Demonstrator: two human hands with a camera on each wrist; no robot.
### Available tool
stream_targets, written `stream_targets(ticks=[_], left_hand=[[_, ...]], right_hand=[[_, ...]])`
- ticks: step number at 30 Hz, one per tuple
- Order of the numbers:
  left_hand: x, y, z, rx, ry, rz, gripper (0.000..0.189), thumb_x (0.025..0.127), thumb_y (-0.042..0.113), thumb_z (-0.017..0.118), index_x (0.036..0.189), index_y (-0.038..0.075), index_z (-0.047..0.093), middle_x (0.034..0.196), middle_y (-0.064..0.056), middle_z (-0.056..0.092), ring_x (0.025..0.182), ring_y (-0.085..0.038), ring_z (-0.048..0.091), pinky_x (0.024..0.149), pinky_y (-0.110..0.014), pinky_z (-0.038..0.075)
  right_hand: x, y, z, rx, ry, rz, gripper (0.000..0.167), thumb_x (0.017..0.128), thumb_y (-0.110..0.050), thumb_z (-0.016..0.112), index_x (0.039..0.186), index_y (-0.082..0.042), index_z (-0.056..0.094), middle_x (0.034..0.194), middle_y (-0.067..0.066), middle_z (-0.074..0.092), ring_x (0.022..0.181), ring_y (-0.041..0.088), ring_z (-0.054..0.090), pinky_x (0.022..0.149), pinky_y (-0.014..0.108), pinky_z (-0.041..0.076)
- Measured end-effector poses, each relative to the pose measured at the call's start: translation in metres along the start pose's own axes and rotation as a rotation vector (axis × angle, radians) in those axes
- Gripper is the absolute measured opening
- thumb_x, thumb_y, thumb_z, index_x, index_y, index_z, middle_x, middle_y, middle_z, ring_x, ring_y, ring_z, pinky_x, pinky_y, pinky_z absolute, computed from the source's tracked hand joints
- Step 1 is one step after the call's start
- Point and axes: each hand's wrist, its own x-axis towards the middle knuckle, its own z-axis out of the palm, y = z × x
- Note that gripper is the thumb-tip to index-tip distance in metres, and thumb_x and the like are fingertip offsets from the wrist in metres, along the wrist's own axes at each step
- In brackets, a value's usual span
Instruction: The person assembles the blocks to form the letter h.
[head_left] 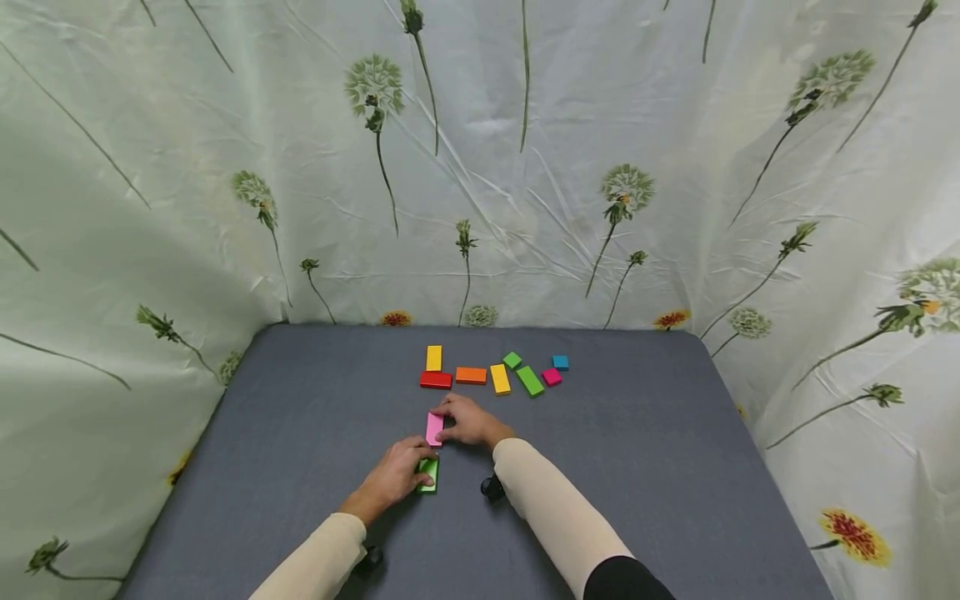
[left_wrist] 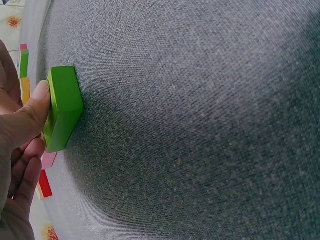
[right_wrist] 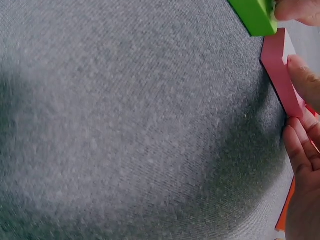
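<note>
My left hand [head_left: 393, 473] pinches a green block [head_left: 428, 472] lying flat on the grey cloth. In the left wrist view its thumb [left_wrist: 40, 95] lies on the block's top edge, and the other fingers bend round behind. Just beyond, a pink block [head_left: 434, 428] lies lengthwise in near line with the green one. My right hand [head_left: 468, 419] holds the pink block from the right, fingertips at its far end and thumb [right_wrist: 302, 77] on its top near side. The right wrist view shows the two blocks' ends close together; whether they touch I cannot tell.
Farther back lie a red block [head_left: 436, 380], a yellow block [head_left: 434, 358], an orange block [head_left: 471, 376], another yellow block [head_left: 500, 379], a long green block [head_left: 530, 382], a small green block [head_left: 512, 360], a magenta block [head_left: 552, 377] and a blue block [head_left: 560, 362]. A flowered curtain [head_left: 315, 167] hangs behind.
</note>
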Motion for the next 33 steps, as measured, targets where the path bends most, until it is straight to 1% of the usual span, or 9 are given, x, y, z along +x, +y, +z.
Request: stream_targets(ticks=[8,16,23,28,33], left_hand=[[0.0001,0.0028,-0.0031,-0.011,-0.017,-0.035,0.031,0.067,0.014,0.084,0.092,0.001,0.07,0.094,-0.006,0.063,0.088,-0.023,0.062,0.08,-0.041,0.052],[0.0009,0.0043,-0.0025,-0.016,-0.05,-0.072,0.032,0.068,0.015,0.084,0.094,0.001,0.071,0.096,-0.006,0.064,0.09,-0.023,0.062,0.082,-0.042,0.052],[0.0008,0.0042,-0.003,-0.01,-0.032,-0.05,0.032,0.067,0.014,0.084,0.092,0.0,0.07,0.096,-0.008,0.064,0.09,-0.025,0.062,0.081,-0.043,0.052],[0.0004,0.0045,-0.002,-0.013,-0.04,-0.07,0.032,0.068,0.014,0.084,0.093,0.0,0.071,0.097,-0.008,0.064,0.09,-0.025,0.062,0.082,-0.043,0.052],[0.0003,0.0044,-0.0012,-0.009,-0.04,-0.061,0.032,0.068,0.014,0.084,0.093,0.001,0.07,0.096,-0.007,0.064,0.09,-0.024,0.062,0.081,-0.042,0.052]], right_hand=[[0.002,-0.0033,0.0025,0.021,0.001,0.003,0.047,0.084,-0.024,0.075,0.127,-0.007,0.064,0.111,0.004,0.06,0.102,0.015,0.055,0.095,0.028,0.044],[0.0012,-0.0062,0.0048,0.021,0.002,-0.015,0.047,0.084,-0.023,0.075,0.126,-0.007,0.064,0.111,0.003,0.06,0.104,0.015,0.055,0.095,0.028,0.043],[0.001,-0.0068,0.0052,0.018,0.002,-0.02,0.047,0.084,-0.024,0.075,0.126,-0.007,0.064,0.11,0.003,0.06,0.102,0.016,0.055,0.094,0.028,0.043],[0.0004,-0.0074,0.0054,0.017,0.002,-0.017,0.047,0.083,-0.024,0.076,0.126,-0.008,0.064,0.108,0.002,0.06,0.1,0.014,0.054,0.093,0.027,0.043],[-0.0003,-0.0075,0.0065,0.041,0.001,0.01,0.047,0.083,-0.024,0.076,0.126,-0.008,0.065,0.109,0.001,0.06,0.101,0.014,0.054,0.094,0.027,0.043]])
